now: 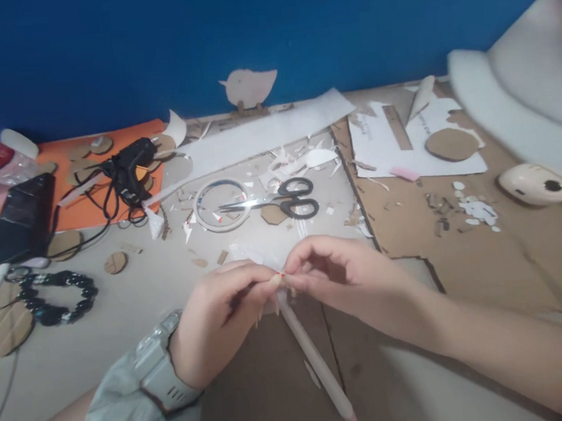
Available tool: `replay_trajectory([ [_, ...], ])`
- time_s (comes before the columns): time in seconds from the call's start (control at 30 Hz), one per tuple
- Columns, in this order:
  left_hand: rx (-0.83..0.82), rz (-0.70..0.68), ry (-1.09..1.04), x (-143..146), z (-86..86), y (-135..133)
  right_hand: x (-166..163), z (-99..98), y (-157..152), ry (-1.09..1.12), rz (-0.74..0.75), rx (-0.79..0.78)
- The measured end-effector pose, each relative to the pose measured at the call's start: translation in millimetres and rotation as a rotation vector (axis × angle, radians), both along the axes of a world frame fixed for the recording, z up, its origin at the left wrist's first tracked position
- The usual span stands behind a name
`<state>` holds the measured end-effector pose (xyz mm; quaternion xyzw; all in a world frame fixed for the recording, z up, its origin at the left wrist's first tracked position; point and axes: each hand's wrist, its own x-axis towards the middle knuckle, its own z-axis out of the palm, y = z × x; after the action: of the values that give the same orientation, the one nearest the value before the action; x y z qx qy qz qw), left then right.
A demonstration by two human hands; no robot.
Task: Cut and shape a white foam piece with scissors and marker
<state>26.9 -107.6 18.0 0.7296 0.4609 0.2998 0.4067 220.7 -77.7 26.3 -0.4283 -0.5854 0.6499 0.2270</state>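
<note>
Grip: your left hand (216,322) and right hand (348,270), fingertips pinched closed around 1 tiny red-marked piece (281,274); pale rod (316,357) nearby.

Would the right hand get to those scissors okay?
Probably yes: the scissors lie just beyond the right hand with nothing tall between, though that hand seems busy pinching a tiny piece.

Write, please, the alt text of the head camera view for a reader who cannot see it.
A person's left hand and right hand pinch a tiny reddish piece at a cluttered table. Beyond them lie scissors and, to the left, a black glue gun over an orange sheet; a bird-shaped cutout stands at the back.
</note>
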Motion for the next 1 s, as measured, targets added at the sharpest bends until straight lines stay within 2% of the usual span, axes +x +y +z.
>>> replay_trajectory([
  [0.1,-0.009,0.083,0.015,1,0.0,1,-2,-7.1,1,0.074,-0.041,0.061],
  [0.17,-0.115,0.140,-0.035,3,-0.7,2,-2,-10.6,3,0.113,-0.056,0.127],
  [0.33,-0.361,0.266,-0.359,4,-2.6,4,-1,-14.3,3,0.167,-0.094,0.198],
  [0.5,-0.498,0.445,-0.586,1,0.9,4,1,-20.1,2,0.280,-0.189,0.095],
  [0.63,-0.480,0.399,-0.511,4,11.5,5,1,-26.2,1,0.316,-0.218,0.092],
  [0.8,-0.307,0.172,-0.217,23,26.6,15,1,-24.1,-1,0.330,-0.217,0.142],
  [0.9,-0.176,0.135,-0.129,36,26.8,25,3,-19.1,1,0.313,-0.276,0.272],
  [1.0,-0.076,0.156,-0.087,44,18.4,33,6,-17.2,6,0.282,-0.368,0.373],
])
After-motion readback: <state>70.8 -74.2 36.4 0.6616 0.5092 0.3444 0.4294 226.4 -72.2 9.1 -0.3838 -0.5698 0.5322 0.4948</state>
